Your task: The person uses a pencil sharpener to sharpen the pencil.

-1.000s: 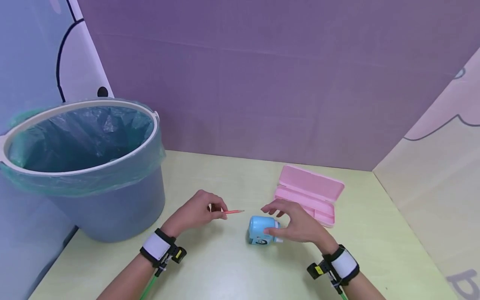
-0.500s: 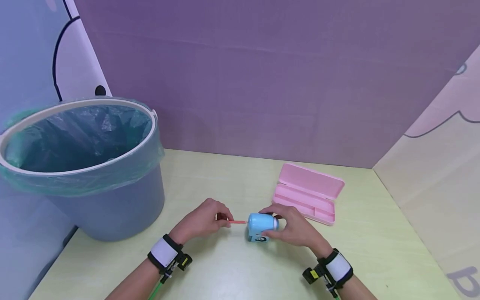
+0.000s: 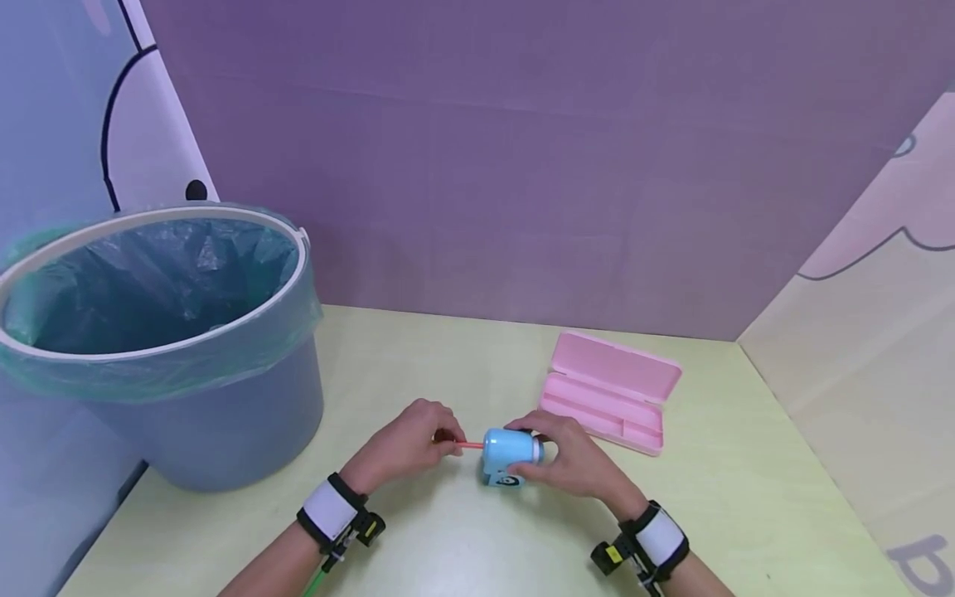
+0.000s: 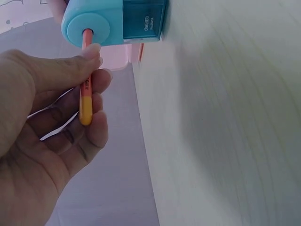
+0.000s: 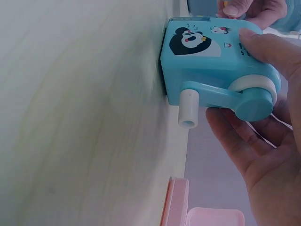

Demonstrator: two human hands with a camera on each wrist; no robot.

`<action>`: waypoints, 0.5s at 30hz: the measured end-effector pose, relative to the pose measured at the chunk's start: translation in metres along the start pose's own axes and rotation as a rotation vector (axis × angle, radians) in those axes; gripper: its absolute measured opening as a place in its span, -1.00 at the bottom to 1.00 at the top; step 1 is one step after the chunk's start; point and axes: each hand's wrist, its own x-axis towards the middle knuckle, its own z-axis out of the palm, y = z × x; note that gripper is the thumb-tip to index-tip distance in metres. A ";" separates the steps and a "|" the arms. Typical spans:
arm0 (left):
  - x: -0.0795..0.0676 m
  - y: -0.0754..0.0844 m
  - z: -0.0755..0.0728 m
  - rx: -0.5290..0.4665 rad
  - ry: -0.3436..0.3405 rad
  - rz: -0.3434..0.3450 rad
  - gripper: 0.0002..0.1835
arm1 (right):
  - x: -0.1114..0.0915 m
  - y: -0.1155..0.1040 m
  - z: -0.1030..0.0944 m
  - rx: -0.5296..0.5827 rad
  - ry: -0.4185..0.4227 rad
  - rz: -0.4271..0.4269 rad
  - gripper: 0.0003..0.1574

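Observation:
A blue crank pencil sharpener point(image 3: 507, 452) with a panda picture stands on the table in front of me. My right hand point(image 3: 570, 456) grips its body, thumb on one side and fingers on the other. In the right wrist view the crank handle point(image 5: 189, 108), with its white knob, points toward the camera. My left hand point(image 3: 414, 444) pinches an orange pencil point(image 4: 86, 89) with a yellow end between thumb and fingers. The pencil's front end sits in the round hole of the sharpener, so its tip is hidden.
An open pink pencil case point(image 3: 608, 394) lies behind my right hand. To the left stands a large blue-grey bin point(image 3: 224, 431) lined with a green bag. A purple wall point(image 3: 477, 191) rises behind the pale table point(image 3: 477, 547).
My left hand has moved right and slightly down, bringing the pencil into the sharpener's hole. My right hand has closed around the sharpener, which has hardly shifted.

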 end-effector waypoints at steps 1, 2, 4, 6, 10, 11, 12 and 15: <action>0.000 0.000 0.000 0.007 0.005 0.002 -0.90 | 0.001 0.000 0.000 -0.003 0.004 -0.001 -0.40; 0.000 0.000 0.000 0.017 0.012 0.007 -0.90 | 0.001 0.000 0.001 -0.005 0.007 -0.001 -0.40; 0.000 0.000 0.001 0.028 0.027 0.010 -0.91 | 0.003 0.001 0.002 -0.006 0.012 0.003 -0.40; 0.001 -0.001 0.003 0.043 0.040 0.012 -0.91 | 0.003 0.002 0.004 -0.003 0.015 0.009 -0.40; 0.003 -0.001 0.009 0.038 0.051 0.004 -0.92 | 0.002 0.004 0.007 0.011 0.029 0.012 -0.40; 0.004 0.000 0.010 0.033 0.048 0.007 -0.92 | 0.002 0.004 0.008 0.012 0.032 0.008 -0.40; 0.005 0.002 0.011 0.028 0.047 0.008 -0.93 | 0.002 0.004 0.008 0.013 0.035 0.003 -0.40; 0.009 0.006 0.016 0.012 0.054 0.022 -0.96 | 0.003 0.003 0.010 0.008 0.042 -0.004 -0.39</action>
